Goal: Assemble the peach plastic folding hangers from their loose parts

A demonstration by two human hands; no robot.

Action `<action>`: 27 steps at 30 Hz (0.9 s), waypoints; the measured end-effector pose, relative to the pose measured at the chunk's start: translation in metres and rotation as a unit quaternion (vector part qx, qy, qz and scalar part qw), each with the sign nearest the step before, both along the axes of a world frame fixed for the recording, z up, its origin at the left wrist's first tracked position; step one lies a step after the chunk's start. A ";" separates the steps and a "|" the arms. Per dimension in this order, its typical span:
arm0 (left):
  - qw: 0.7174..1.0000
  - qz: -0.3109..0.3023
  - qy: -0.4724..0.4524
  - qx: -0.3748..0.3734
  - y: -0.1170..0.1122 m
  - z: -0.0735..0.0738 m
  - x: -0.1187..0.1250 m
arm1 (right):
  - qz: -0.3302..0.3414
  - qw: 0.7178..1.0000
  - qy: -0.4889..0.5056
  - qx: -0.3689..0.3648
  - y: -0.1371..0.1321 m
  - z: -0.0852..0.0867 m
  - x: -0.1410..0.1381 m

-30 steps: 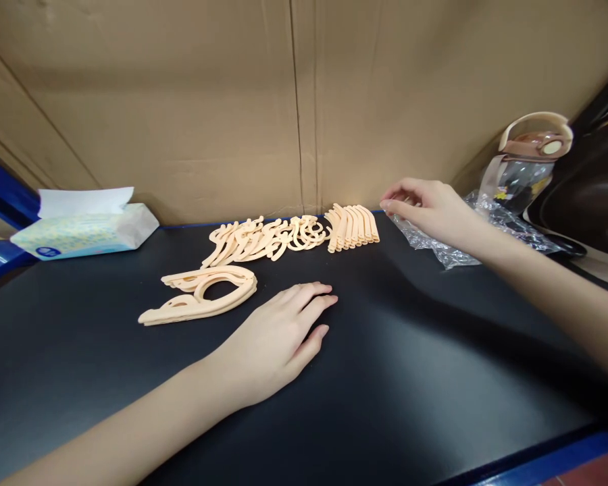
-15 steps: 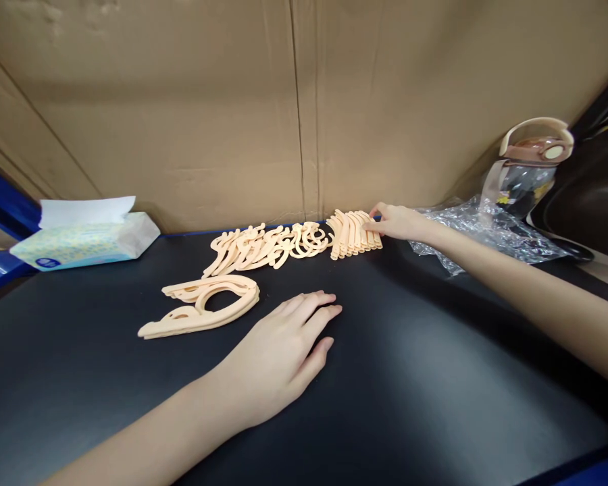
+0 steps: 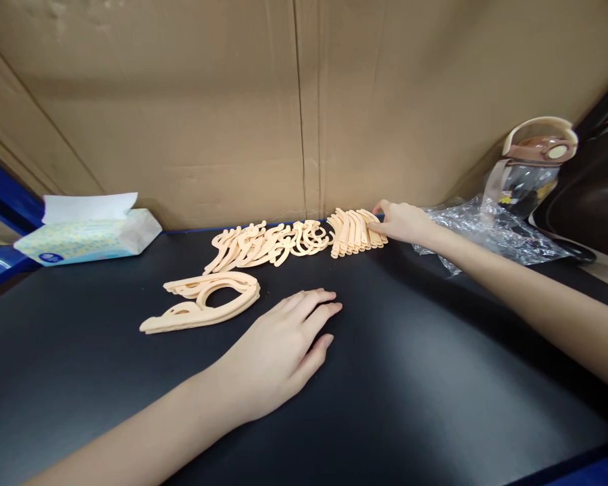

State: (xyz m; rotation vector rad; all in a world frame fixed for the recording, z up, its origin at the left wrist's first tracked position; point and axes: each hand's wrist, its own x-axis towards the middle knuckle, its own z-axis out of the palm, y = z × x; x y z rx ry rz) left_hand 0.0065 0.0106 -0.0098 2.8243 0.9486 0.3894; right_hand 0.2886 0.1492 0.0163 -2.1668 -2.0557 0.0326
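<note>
My left hand [image 3: 288, 351] lies palm down on the black tabletop [image 3: 395, 378], fingers stretched out and slightly apart, holding nothing. Just left of it rest peach plastic folding hangers [image 3: 228, 312], stacked and folded. At the back, my right hand [image 3: 405, 223] pinches the rightmost curved hanger arm [image 3: 375, 234] between thumb and index finger. That piece is part of a row of similar curved hanger arms [image 3: 352, 233]. To their left lie a cluster of peach hooks [image 3: 307, 237] and several wider hanger arms [image 3: 243, 244], overlapping one another.
A tissue pack [image 3: 91, 236] stands at the back left. Crumpled clear plastic wrap [image 3: 491, 233] lies at the back right, beside a drinking bottle [image 3: 529, 175] with a loop handle. A cardboard wall [image 3: 207, 121] rises behind the table.
The right hand and the rightmost hanger arm have shifted slightly right, away from the row. My left hand stays where it was. The view has moved a little.
</note>
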 end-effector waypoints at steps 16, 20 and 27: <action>0.987 0.074 -0.039 0.139 -0.002 -0.001 0.001 | 0.301 0.951 0.033 0.071 -0.053 0.035 -0.045; 0.971 0.114 -0.035 0.209 0.000 0.001 0.000 | 0.428 0.903 -0.018 0.039 -0.081 0.023 -0.070; 0.962 0.140 0.015 0.233 0.000 0.005 -0.001 | 0.449 0.892 0.036 -0.041 -0.085 0.009 -0.072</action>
